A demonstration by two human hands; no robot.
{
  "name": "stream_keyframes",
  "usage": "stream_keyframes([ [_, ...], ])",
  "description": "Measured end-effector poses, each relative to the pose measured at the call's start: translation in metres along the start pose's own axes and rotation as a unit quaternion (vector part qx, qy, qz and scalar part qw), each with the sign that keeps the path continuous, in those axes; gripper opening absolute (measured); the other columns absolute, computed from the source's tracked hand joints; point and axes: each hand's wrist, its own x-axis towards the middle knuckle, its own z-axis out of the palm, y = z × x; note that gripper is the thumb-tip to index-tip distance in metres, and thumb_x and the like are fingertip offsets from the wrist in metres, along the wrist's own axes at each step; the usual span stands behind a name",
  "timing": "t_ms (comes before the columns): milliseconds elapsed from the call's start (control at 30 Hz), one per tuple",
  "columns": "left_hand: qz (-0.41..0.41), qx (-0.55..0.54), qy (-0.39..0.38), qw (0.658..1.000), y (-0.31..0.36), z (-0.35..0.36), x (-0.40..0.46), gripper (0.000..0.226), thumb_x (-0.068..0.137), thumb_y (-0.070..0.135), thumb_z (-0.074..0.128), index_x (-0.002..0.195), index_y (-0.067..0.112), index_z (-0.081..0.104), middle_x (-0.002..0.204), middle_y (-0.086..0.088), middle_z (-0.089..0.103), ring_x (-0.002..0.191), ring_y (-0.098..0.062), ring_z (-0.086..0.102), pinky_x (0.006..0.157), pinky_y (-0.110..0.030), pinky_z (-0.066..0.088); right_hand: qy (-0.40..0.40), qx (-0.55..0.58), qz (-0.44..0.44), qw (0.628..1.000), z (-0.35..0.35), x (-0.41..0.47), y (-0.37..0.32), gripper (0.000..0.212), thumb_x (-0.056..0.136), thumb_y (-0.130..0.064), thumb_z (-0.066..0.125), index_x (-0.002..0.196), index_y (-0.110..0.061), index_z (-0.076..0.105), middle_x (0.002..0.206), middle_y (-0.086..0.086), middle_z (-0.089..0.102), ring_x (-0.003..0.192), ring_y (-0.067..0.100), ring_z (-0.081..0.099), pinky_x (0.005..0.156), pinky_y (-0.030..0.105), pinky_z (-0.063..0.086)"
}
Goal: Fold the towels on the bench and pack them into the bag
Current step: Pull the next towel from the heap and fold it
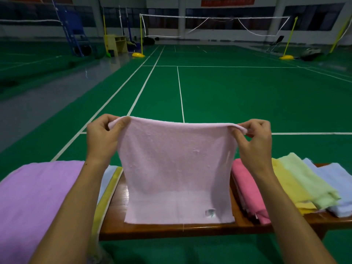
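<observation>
I hold a pale pink towel up by its far edge above the wooden bench. My left hand pinches its left top corner and my right hand pinches its right top corner. The towel's near part lies flat on the bench, with a small label showing near its front right corner. To the right on the bench lie a dark pink towel, a yellow towel, a light green towel and a light blue towel. At the left sits a purple towel, with a yellow-edged bag partly visible beside it.
The bench stands at the edge of a green badminton court with white lines. A net on yellow posts spans the far court. A blue umpire chair and a yellow cabinet stand at the far left.
</observation>
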Motion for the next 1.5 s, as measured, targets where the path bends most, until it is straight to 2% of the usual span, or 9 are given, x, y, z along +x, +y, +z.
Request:
stream_keyframes([
  [300, 0.093, 0.063, -0.064, 0.992, 0.032, -0.026, -0.016, 0.047, 0.092, 0.050, 0.070, 0.081, 0.005, 0.072, 0.072, -0.009, 0.065, 0.060, -0.006, 0.051, 0.057, -0.026, 0.042, -0.041, 0.078, 0.056, 0.995, -0.041, -0.017, -0.030, 0.046, 0.105, -0.036, 0.064, 0.081, -0.001, 0.045, 0.073, -0.002, 0.040, 0.063, 0.008, 0.035, 0.061, 0.031, 0.037],
  [500, 0.010, -0.040, -0.153, 0.987, 0.062, -0.047, -0.032, 0.058, 0.097, 0.047, 0.066, 0.084, -0.009, 0.069, 0.083, -0.040, 0.060, 0.066, -0.023, 0.051, 0.064, -0.040, 0.044, -0.047, 0.122, 0.083, 0.988, -0.068, -0.030, -0.048, 0.044, 0.104, -0.040, 0.064, 0.075, -0.018, 0.040, 0.069, -0.007, 0.035, 0.059, 0.006, 0.032, 0.054, 0.026, 0.029],
  [700, -0.066, -0.114, -0.180, 0.975, 0.056, -0.050, -0.028, 0.048, 0.095, 0.046, 0.067, 0.078, 0.002, 0.076, 0.069, -0.014, 0.064, 0.057, -0.021, 0.054, 0.053, -0.032, 0.047, -0.073, 0.206, 0.132, 0.967, -0.064, -0.022, -0.043, 0.052, 0.101, -0.045, 0.068, 0.085, 0.002, 0.052, 0.075, 0.002, 0.050, 0.067, 0.013, 0.046, 0.063, 0.033, 0.039],
  [800, -0.053, -0.035, -0.160, 0.985, 0.012, -0.036, -0.018, 0.068, 0.098, 0.051, 0.070, 0.086, -0.016, 0.058, 0.071, -0.016, 0.053, 0.065, -0.022, 0.042, 0.066, -0.039, 0.038, -0.086, 0.150, 0.147, 0.974, -0.037, -0.021, -0.017, 0.058, 0.093, -0.048, 0.074, 0.081, 0.004, 0.051, 0.071, 0.003, 0.050, 0.064, 0.014, 0.044, 0.062, 0.035, 0.037],
  [1000, -0.105, 0.076, -0.097, 0.987, -0.073, 0.004, -0.019, 0.062, 0.097, 0.047, 0.071, 0.059, 0.008, 0.040, 0.058, -0.004, 0.026, 0.060, -0.018, 0.026, 0.065, -0.036, 0.023, -0.136, -0.107, 0.108, 0.979, 0.027, -0.037, 0.040, 0.037, 0.092, -0.042, 0.076, 0.079, -0.011, 0.059, 0.082, -0.002, 0.053, 0.075, 0.021, 0.049, 0.066, 0.038, 0.033],
  [1100, -0.167, 0.038, -0.073, 0.983, -0.096, 0.022, -0.016, 0.057, 0.099, 0.039, 0.072, 0.065, -0.001, 0.049, 0.068, -0.005, 0.028, 0.065, -0.021, 0.030, 0.062, -0.031, 0.041, -0.144, -0.205, 0.105, 0.962, 0.051, -0.041, 0.044, 0.027, 0.095, -0.046, 0.071, 0.095, -0.020, 0.067, 0.102, 0.002, 0.053, 0.086, 0.024, 0.051, 0.068, 0.035, 0.035],
  [1200, -0.192, 0.005, -0.062, 0.980, -0.120, 0.038, -0.013, 0.057, 0.098, 0.033, 0.075, 0.062, 0.006, 0.041, 0.065, -0.003, 0.022, 0.054, -0.022, 0.046, 0.066, -0.035, 0.060, -0.146, -0.225, 0.126, 0.955, 0.078, -0.044, 0.058, 0.028, 0.096, -0.048, 0.064, 0.089, -0.021, 0.063, 0.083, 0.000, 0.069, 0.081, 0.027, 0.062, 0.064, 0.037, 0.047],
  [1400, -0.174, 0.121, -0.086, 0.973, -0.168, 0.057, -0.006, 0.046, 0.097, 0.040, 0.074, 0.065, 0.009, 0.065, 0.055, 0.005, 0.062, 0.073, -0.033, 0.076, 0.070, -0.037, 0.057, -0.200, -0.179, 0.202, 0.942, 0.118, -0.055, 0.085, 0.021, 0.100, -0.033, 0.062, 0.086, -0.017, 0.064, 0.083, 0.010, 0.073, 0.084, 0.037, 0.066, 0.074, 0.045, 0.054],
  [1500, -0.153, 0.154, -0.149, 0.965, -0.171, 0.063, -0.009, 0.013, 0.097, 0.030, 0.075, 0.102, 0.018, 0.078, 0.104, 0.006, 0.076, 0.103, -0.025, 0.071, 0.098, -0.046, 0.056, -0.241, -0.138, 0.214, 0.936, 0.128, -0.058, 0.083, 0.021, 0.102, -0.019, 0.064, 0.121, -0.013, 0.069, 0.122, 0.015, 0.070, 0.111, 0.035, 0.064, 0.095, 0.039, 0.050],
])
